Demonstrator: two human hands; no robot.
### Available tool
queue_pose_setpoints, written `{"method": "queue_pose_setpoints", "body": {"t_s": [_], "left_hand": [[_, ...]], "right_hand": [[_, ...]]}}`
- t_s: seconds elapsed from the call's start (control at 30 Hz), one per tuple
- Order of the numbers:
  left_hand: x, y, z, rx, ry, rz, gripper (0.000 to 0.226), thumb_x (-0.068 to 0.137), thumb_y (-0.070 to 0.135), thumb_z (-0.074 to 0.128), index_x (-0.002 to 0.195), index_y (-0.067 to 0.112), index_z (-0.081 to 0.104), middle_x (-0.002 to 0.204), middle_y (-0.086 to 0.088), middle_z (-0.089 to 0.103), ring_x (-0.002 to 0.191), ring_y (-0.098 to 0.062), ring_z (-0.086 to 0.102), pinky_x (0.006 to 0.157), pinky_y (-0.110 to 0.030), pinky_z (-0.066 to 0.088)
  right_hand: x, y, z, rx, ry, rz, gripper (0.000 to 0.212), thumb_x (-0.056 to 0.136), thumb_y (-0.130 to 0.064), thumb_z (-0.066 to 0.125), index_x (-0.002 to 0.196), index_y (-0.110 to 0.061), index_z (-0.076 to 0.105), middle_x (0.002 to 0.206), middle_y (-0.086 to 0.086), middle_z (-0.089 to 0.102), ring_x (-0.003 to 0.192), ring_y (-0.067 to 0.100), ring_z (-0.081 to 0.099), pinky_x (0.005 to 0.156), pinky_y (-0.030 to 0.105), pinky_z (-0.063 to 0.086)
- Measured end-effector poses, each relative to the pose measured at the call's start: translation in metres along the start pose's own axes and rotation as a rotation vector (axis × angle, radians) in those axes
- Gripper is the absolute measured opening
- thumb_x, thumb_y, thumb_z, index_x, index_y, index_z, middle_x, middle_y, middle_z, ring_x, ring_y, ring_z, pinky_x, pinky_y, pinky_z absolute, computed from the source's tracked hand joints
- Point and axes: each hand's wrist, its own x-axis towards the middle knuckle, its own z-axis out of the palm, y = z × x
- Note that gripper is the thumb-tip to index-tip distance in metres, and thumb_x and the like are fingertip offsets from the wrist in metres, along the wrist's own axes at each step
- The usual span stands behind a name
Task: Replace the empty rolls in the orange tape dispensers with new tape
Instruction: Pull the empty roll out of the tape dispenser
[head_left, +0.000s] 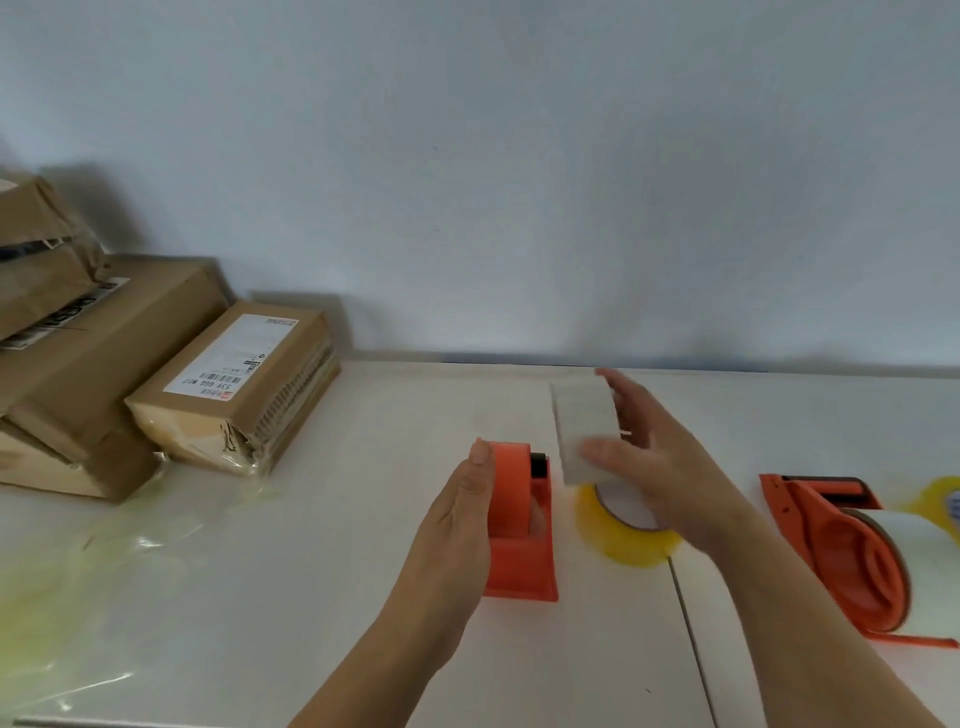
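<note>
Orange tape dispenser (519, 525) upright, mid-tabletop (363, 597), long axis running away from viewer. Left hand (460, 512) flat, open against its left side. Right hand (649, 457) grips clear tape roll (584, 431), edge-on, above yellow roll (623, 535). Second dispenser (841, 551) lies sideways at right, roll loaded.

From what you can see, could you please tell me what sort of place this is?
Probably a parcel-packing station: labelled cardboard boxes stacked against the wall, orange tape dispensers on a white table, and a yellow tape roll lying between them.
</note>
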Motion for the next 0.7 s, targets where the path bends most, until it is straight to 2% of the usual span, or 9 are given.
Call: {"method": "queue_pose_setpoints", "body": {"t_s": [0.1,0.17,0.23,0.3,0.4,0.47,0.57,0.63,0.7], "left_hand": [[0.000,-0.007,0.003,0.064,0.006,0.051,0.062,0.086,0.066,0.022,0.073,0.030,0.071,0.078,0.012,0.075,0.068,0.006,0.065,0.068,-0.019,0.040],[0.000,-0.012,0.005,0.101,-0.008,0.093,0.069,0.084,0.067,0.019,0.077,0.020,0.069,0.082,0.005,0.074,0.074,-0.003,0.066,0.071,-0.020,0.042],[0.000,-0.014,0.008,0.125,-0.008,0.105,0.071,0.084,0.067,0.018,0.079,0.017,0.067,0.082,0.005,0.073,0.073,-0.002,0.066,0.068,-0.014,0.043],[0.003,-0.015,0.010,0.133,-0.001,0.110,0.071,0.083,0.067,0.018,0.081,0.016,0.067,0.080,0.006,0.073,0.070,0.000,0.065,0.061,-0.007,0.044],[0.007,-0.019,0.013,0.139,0.011,0.115,0.072,0.083,0.067,0.016,0.082,0.016,0.067,0.080,0.005,0.074,0.070,-0.002,0.067,0.060,-0.008,0.046],[0.009,-0.021,0.013,0.129,0.041,0.118,0.074,0.082,0.068,0.016,0.079,0.015,0.068,0.081,0.004,0.074,0.071,-0.005,0.067,0.064,-0.013,0.046],[0.012,-0.023,0.013,0.100,0.079,0.139,0.074,0.083,0.066,0.018,0.075,0.014,0.070,0.079,0.003,0.075,0.072,-0.009,0.067,0.067,-0.019,0.046],[0.013,-0.026,0.013,0.087,0.102,0.145,0.071,0.085,0.064,0.020,0.074,0.014,0.070,0.078,0.002,0.075,0.071,-0.009,0.067,0.064,-0.014,0.047],[0.014,-0.028,0.014,0.071,0.125,0.148,0.067,0.088,0.060,0.023,0.075,0.013,0.070,0.076,0.001,0.075,0.067,-0.008,0.067,0.058,-0.008,0.046]], "right_hand": [[0.035,0.000,-0.001,-0.278,0.121,0.054,0.083,0.076,-0.043,0.076,0.147,-0.033,0.033,0.131,-0.012,0.050,0.113,0.013,0.055,0.092,0.033,0.046],[0.059,0.005,0.002,-0.491,0.152,0.048,0.082,0.072,-0.054,0.072,0.142,-0.029,0.039,0.129,-0.009,0.051,0.116,0.017,0.050,0.093,0.036,0.044],[0.078,0.016,0.008,-0.734,0.170,0.054,0.081,0.067,-0.063,0.066,0.135,-0.025,0.046,0.130,-0.002,0.055,0.117,0.024,0.050,0.094,0.042,0.044],[0.090,0.026,0.013,-0.883,0.195,0.106,0.079,0.067,-0.065,0.065,0.132,-0.022,0.049,0.133,0.004,0.056,0.117,0.029,0.049,0.095,0.043,0.043],[0.099,0.034,0.019,-1.007,0.160,0.170,0.081,0.071,-0.069,0.061,0.135,-0.021,0.047,0.138,0.007,0.053,0.123,0.032,0.046,0.098,0.044,0.038],[0.099,0.029,0.017,-0.972,0.179,0.174,0.080,0.076,-0.071,0.050,0.138,-0.020,0.047,0.144,0.007,0.047,0.129,0.030,0.042,0.103,0.046,0.034],[0.068,0.010,0.009,-0.736,0.318,0.110,0.059,0.089,-0.057,0.049,0.134,-0.019,0.051,0.144,0.003,0.046,0.131,0.025,0.040,0.106,0.043,0.032],[0.031,-0.002,0.007,-0.653,0.357,0.061,0.040,0.090,-0.048,0.054,0.120,-0.022,0.058,0.127,-0.001,0.057,0.119,0.021,0.050,0.100,0.040,0.040],[-0.009,-0.005,0.009,-0.606,0.313,0.062,0.021,0.088,-0.043,0.059,0.103,-0.029,0.060,0.108,-0.009,0.063,0.103,0.015,0.058,0.091,0.036,0.047]]}}
